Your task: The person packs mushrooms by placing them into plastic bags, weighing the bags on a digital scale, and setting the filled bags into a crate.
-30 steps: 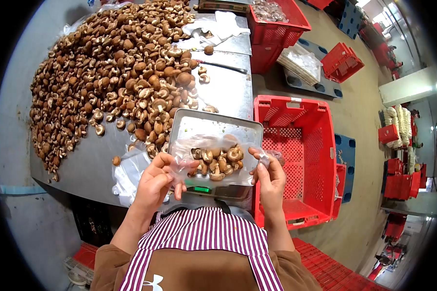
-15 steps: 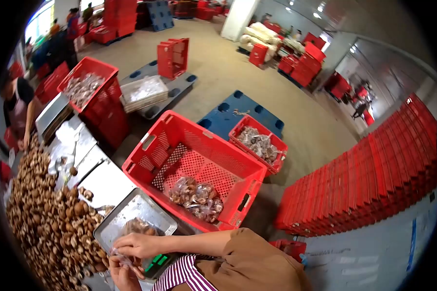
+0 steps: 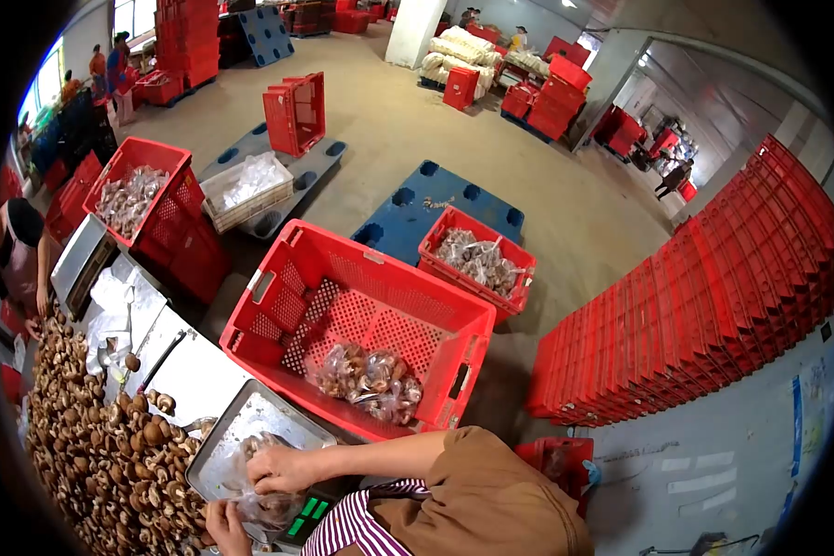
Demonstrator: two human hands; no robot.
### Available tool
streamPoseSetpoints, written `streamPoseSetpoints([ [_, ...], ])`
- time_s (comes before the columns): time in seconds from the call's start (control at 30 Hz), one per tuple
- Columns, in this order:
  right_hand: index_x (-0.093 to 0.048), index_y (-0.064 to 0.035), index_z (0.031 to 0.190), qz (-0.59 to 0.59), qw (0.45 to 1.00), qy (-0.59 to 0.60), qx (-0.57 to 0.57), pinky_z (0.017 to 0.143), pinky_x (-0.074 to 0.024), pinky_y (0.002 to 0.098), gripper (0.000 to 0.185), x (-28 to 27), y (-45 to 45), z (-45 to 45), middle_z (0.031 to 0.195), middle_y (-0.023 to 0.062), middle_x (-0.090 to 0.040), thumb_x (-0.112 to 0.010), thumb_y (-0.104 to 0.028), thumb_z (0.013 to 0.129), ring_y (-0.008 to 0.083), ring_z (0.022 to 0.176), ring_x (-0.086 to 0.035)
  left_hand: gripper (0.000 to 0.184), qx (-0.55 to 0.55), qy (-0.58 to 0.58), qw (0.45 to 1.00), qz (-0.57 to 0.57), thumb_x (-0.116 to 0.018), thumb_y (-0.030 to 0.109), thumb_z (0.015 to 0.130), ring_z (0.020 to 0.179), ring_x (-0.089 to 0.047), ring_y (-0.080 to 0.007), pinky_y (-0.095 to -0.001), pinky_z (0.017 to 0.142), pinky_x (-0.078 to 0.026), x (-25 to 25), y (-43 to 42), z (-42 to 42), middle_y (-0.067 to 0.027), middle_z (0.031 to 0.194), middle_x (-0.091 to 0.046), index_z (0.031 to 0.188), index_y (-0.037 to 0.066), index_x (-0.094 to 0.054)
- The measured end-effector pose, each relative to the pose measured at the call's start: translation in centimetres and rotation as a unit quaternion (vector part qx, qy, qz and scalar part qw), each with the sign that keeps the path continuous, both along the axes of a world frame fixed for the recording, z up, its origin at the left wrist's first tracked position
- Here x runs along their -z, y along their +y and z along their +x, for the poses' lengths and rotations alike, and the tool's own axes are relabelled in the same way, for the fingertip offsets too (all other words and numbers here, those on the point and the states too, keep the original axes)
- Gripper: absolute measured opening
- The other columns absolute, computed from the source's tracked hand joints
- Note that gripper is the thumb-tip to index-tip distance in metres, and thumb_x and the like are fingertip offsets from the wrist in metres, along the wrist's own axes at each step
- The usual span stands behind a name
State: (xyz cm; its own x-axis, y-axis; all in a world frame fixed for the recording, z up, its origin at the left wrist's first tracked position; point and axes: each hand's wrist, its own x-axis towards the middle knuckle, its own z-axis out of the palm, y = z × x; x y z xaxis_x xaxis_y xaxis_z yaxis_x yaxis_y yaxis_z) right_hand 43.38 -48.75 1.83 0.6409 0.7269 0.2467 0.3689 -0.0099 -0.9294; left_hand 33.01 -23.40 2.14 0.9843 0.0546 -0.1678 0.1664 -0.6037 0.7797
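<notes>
My right hand (image 3: 283,467) reaches over the metal scale tray (image 3: 224,451), its fingers curled on a clear plastic bag of mushrooms (image 3: 271,508). My left hand (image 3: 226,528) is at the tray's lower edge, fingers pinched at the side of that bag. Clear plastic with brown contents also shows above my right hand; whether it is a separate bag is unclear. Lit green displays (image 3: 308,517) show beside the bag. A large heap of loose brown mushrooms (image 3: 120,454) lies to the left of the tray.
A red crate (image 3: 361,315) holding several bagged mushrooms stands beyond the tray. Behind it are a smaller filled crate (image 3: 477,264) and a blue pallet (image 3: 435,208). Stacked red crates (image 3: 686,306) rise at right. A co-worker (image 3: 23,259) stands by the heap at far left.
My right hand has moved right and over the tray, onto the bag. The bag at my hands, earlier held near the tray's edge, now lies further over the tray. The view has shifted slightly.
</notes>
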Motion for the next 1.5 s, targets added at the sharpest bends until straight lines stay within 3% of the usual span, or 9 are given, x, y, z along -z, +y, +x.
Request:
streamPoseSetpoints([
  [0.07,-0.058,-0.0031,0.076,0.011,1.0,-0.013,0.001,0.08,-0.0447,0.0421,0.018,0.0,0.1,-1.1,0.081,0.0111,-0.06,-0.069,-0.016,0.081,0.0318,0.087,-0.057,0.015,-0.126,-0.081,0.986,0.068,-0.056,0.01,0.092,0.055,-0.047,-0.0204,-0.0323,0.057,-0.041,4.8,2.1,1.5,-0.0119,0.065,-0.05,0.085,-0.002,-0.049],
  [0.2,-0.056,-0.0059,0.078,0.029,0.975,-0.217,-0.027,0.084,-0.0427,0.0436,0.014,-1.5,0.7,-3.8,0.09,0.0079,-0.058,-0.065,-0.014,0.086,0.0299,0.096,-0.054,0.027,-0.198,-0.09,0.973,-0.078,-0.05,0.012,0.096,0.059,-0.031,-0.0136,-0.031,0.055,-0.031,11.4,6.2,3.2,-0.0031,0.063,-0.036,0.073,0.001,-0.041],
  [0.33,-0.066,-0.0029,0.1,0.027,0.988,0.15,0.018,0.078,-0.048,0.0358,0.016,-2.7,0.9,-2.5,0.086,0.0079,-0.063,-0.06,-0.017,0.095,0.0202,0.082,-0.061,0.026,-0.355,-0.018,0.781,-0.513,-0.058,0.023,0.095,0.057,-0.05,-0.01,-0.0259,0.059,-0.045,3.2,3.5,2.4,0.0011,0.066,-0.051,0.076,0.005,-0.056],
  [0.6,-0.066,-0.0005,0.114,-0.005,0.974,0.226,-0.018,0.073,-0.0521,0.0304,0.028,-4.5,2.2,-1.4,0.095,0.0114,-0.071,-0.058,-0.021,0.098,0.0145,0.081,-0.067,0.013,-0.065,0.063,0.924,-0.372,-0.062,0.012,0.092,0.079,-0.062,-0.013,-0.0271,0.074,-0.049,-7.2,-5.8,-2.4,-0.0063,0.093,-0.069,0.094,0.0,-0.065],
  [0.73,-0.067,-0.0022,0.085,-0.024,0.999,-0.023,0.042,0.072,-0.0488,0.0429,0.023,-2.6,0.2,-1.5,0.081,0.0145,-0.065,-0.065,-0.025,0.089,0.033,0.077,-0.061,0.027,-0.233,0.026,0.646,-0.726,-0.059,0.029,0.097,0.1,-0.063,-0.0224,-0.0348,0.087,-0.053,-2.0,2.7,-1.9,-0.0122,0.108,-0.067,0.112,0.008,-0.066],
  [0.87,-0.055,-0.0032,0.078,0.046,0.979,-0.192,-0.057,0.073,-0.0444,0.0427,0.027,-1.8,-0.2,-4.6,0.08,0.0122,-0.05,-0.066,-0.025,0.088,0.0323,0.081,-0.052,0.041,-0.346,0.058,0.577,-0.738,-0.053,0.031,0.101,0.102,-0.062,-0.0265,-0.0412,0.088,-0.053,0.7,3.6,0.6,-0.0198,0.125,-0.06,0.137,0.014,-0.055],
  [1.13,-0.056,-0.0016,0.104,-0.043,0.99,-0.125,0.047,0.081,-0.0433,0.0438,0.031,-3.6,-2.1,-1.5,0.092,0.014,-0.052,-0.069,-0.025,0.087,0.0331,0.091,-0.053,0.043,-0.102,-0.146,0.878,-0.445,-0.069,0.027,0.089,0.096,-0.066,-0.023,-0.0367,0.088,-0.052,-9.6,-7.5,2.3,-0.0183,0.11,-0.066,0.121,0.0,-0.058],
  [1.27,-0.045,-0.0047,0.134,-0.017,0.98,-0.137,0.144,0.087,-0.0429,0.0476,0.06,-5.1,-2.4,-0.5,0.109,0.0194,-0.053,-0.069,-0.024,0.083,0.0343,0.1,-0.053,0.03,0.105,-0.09,0.892,-0.431,-0.07,0.019,0.089,0.109,-0.062,-0.0314,-0.0402,0.094,-0.049,-15.1,-10.8,1.8,-0.0206,0.114,-0.065,0.112,0.0,-0.063],
  [1.5,-0.066,-0.0041,0.093,-0.019,0.949,-0.226,0.221,0.077,-0.042,0.0417,0.023,-8.2,-4.9,2.8,0.088,0.0098,-0.053,-0.063,0.003,0.071,0.0301,0.087,-0.054,0.042,0.189,-0.07,0.89,-0.408,-0.076,0.027,0.085,0.118,-0.057,-0.0325,-0.0456,0.103,-0.042,-17.6,-11.9,4.3,-0.0229,0.122,-0.062,0.116,0.0,-0.064],
])
